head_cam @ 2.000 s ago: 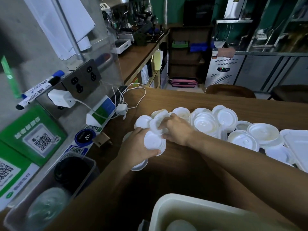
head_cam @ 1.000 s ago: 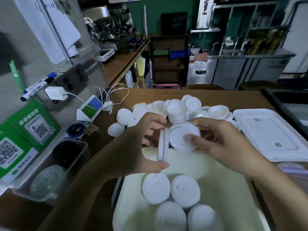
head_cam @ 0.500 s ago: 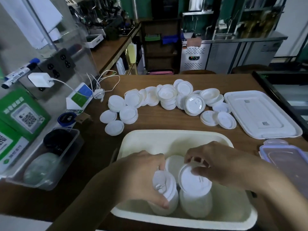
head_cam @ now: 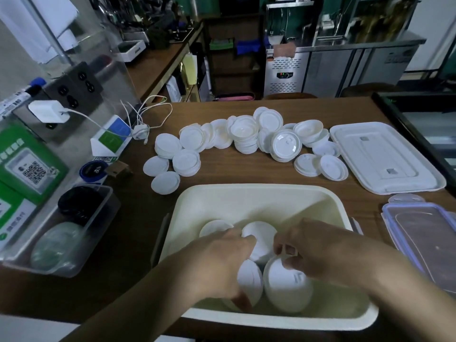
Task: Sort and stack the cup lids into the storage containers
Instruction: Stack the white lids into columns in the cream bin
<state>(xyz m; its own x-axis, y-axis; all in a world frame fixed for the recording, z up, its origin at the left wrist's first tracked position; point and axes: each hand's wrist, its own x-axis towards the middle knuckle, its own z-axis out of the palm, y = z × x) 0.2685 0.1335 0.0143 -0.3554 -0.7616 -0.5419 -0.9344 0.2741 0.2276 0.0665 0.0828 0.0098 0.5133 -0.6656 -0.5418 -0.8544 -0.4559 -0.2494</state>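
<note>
Head view: we have both hands inside the cream bin (head_cam: 246,191). Our left hand (head_cam: 217,262) grips one lid stack (head_cam: 250,282); our right hand (head_cam: 318,253) pinches the neighbouring stack (head_cam: 286,290) at its top. We count four stacks inside; loose lids (head_cam: 243,134) lie beyond the bin.

Head-worn, looking down, close over bin (head_cam: 246,206)

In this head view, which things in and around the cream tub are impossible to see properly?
Head view only.
1. How many lids are in the left lid stack and right lid stack: the left hand and right hand gripping them cover them.
2. Purple-rimmed lid: cut off by the right edge.
3. Clear box contents: too dim and blurred.
</note>
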